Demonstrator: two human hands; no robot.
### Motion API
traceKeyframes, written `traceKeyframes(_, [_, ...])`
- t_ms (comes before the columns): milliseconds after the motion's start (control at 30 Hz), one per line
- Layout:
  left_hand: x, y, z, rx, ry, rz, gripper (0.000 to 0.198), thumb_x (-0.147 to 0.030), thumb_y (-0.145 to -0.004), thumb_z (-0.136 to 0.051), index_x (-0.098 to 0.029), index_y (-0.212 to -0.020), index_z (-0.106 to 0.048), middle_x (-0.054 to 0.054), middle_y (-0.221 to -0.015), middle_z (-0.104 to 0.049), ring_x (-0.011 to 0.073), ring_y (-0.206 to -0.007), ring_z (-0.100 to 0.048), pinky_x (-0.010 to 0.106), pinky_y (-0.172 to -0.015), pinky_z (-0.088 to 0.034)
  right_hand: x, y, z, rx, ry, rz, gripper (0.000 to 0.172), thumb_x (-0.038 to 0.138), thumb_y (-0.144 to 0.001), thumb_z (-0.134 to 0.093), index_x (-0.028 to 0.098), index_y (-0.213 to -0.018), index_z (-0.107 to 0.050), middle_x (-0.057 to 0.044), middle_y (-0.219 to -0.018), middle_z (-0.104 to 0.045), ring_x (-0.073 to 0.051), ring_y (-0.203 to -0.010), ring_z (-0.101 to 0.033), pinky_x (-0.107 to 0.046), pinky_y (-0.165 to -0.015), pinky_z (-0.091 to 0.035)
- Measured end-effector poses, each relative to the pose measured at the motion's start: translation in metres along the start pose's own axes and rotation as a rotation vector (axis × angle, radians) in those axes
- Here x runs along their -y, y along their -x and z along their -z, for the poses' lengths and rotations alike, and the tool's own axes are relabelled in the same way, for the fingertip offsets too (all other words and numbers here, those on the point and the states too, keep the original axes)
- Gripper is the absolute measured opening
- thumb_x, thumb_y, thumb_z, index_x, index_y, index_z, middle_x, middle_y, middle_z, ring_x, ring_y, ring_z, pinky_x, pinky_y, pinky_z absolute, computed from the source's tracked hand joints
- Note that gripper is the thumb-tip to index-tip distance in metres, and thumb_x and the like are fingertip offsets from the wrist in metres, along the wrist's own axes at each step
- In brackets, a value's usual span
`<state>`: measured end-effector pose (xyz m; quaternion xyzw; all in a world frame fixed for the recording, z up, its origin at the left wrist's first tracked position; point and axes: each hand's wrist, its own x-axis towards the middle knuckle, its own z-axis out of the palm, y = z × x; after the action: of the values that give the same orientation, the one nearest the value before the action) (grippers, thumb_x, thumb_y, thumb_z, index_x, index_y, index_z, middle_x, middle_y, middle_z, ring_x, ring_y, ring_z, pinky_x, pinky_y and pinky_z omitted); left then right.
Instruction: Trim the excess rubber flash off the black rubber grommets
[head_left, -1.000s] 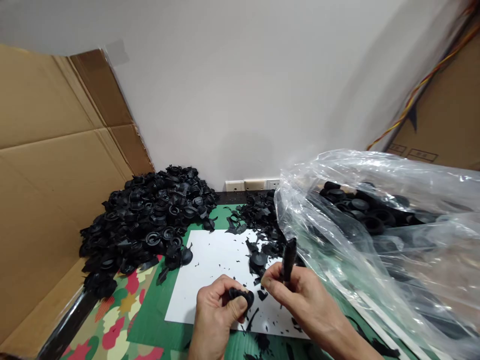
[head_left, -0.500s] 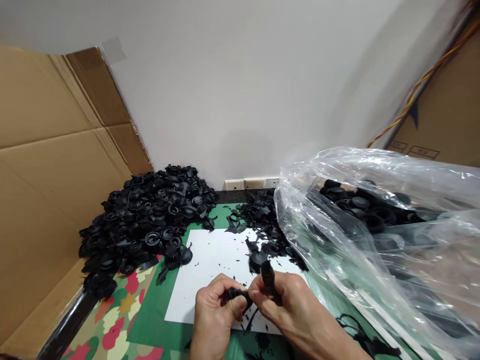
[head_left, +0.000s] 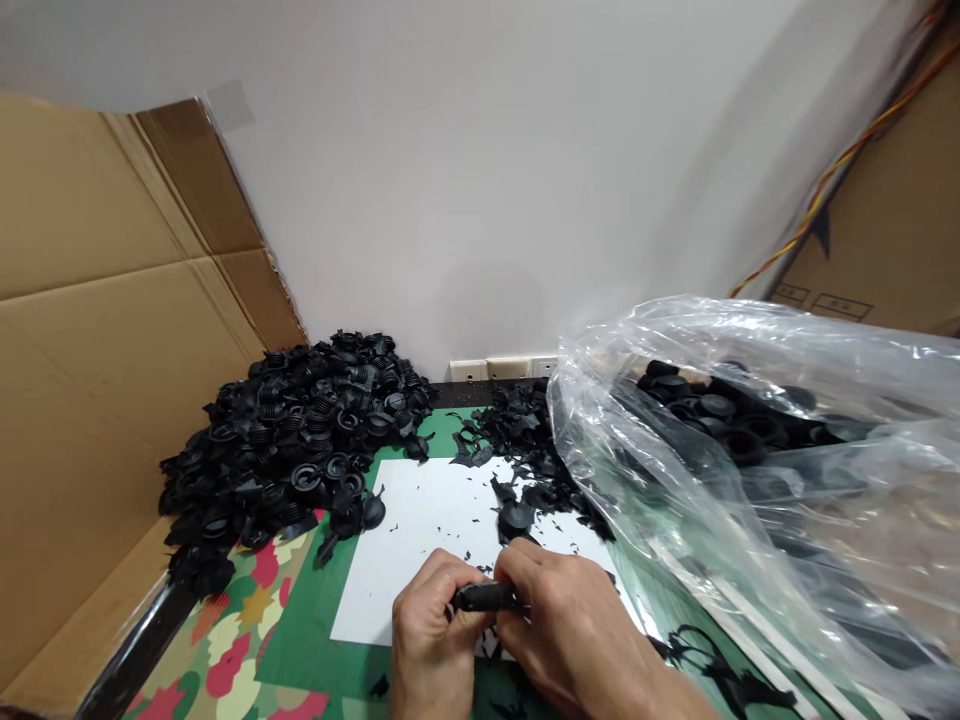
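Tipped from upright to level: black handle (head_left: 486,597), clamped in right hand (head_left: 574,620), just beside left hand (head_left: 433,625), over white sheet's (head_left: 420,525) near edge. Left's grip hidden, can't tell. Black parts (head_left: 300,430) heaped left of sheet.

Two bare hands, low in view, side by side. Left hand (head_left: 435,620): upright, back toward the viewer, fingers curled inward in a grip; left wrist (head_left: 431,702) at the bottom edge. Right hand (head_left: 559,615): closed, back and knuckles uppermost, index finger bent; right forearm (head_left: 667,692) slants off toward lower right. Fingertips largely hidden; hands perhaps touching, hard to say.
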<state>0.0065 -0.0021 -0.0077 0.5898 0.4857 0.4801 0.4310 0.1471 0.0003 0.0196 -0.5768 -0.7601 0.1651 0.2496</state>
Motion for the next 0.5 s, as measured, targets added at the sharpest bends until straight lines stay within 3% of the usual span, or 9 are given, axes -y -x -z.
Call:
traceKeyframes(167, [-0.001,-0.004,0.001,0.003,0.048,0.007,0.004,-0.022,-0.066,-0.073,-0.019,-0.064,-0.071,0.000,-0.064,-0.057,0.0148,-0.060,-0.050,0.022,-0.054,-0.036,-0.011,-0.005,0.005,-0.057,-0.096,-0.168,0.012,0.012,-0.065,-0.047,0.020,-0.059,-0.054,-0.001,-0.056,-0.058,-0.015,-0.050,-0.050,-0.024,-0.049,-0.028])
traceKeyframes(300, [-0.002,-0.007,0.001,0.012,0.222,0.160,0.012,-0.028,-0.062,-0.076,-0.018,-0.064,-0.070,-0.003,-0.057,-0.053,0.0101,-0.050,-0.044,0.019,-0.045,-0.031,-0.024,-0.008,0.014,-0.056,-0.549,-0.330,0.012,0.024,-0.070,-0.046,0.019,-0.061,-0.053,0.000,-0.057,-0.054,-0.016,-0.055,-0.050,-0.025,-0.054,-0.037])
traceKeyframes(500, [-0.006,-0.007,0.000,0.046,0.374,0.273,0.020,-0.033,-0.062,-0.079,-0.015,-0.065,-0.070,-0.002,-0.056,-0.056,0.0098,-0.050,-0.048,0.018,-0.047,-0.037,-0.021,0.000,0.012,0.054,-0.812,-0.337,0.016,0.030,-0.070,-0.051,0.017,-0.063,-0.057,0.002,-0.058,-0.051,-0.014,-0.057,-0.046,-0.025,-0.054,-0.036])
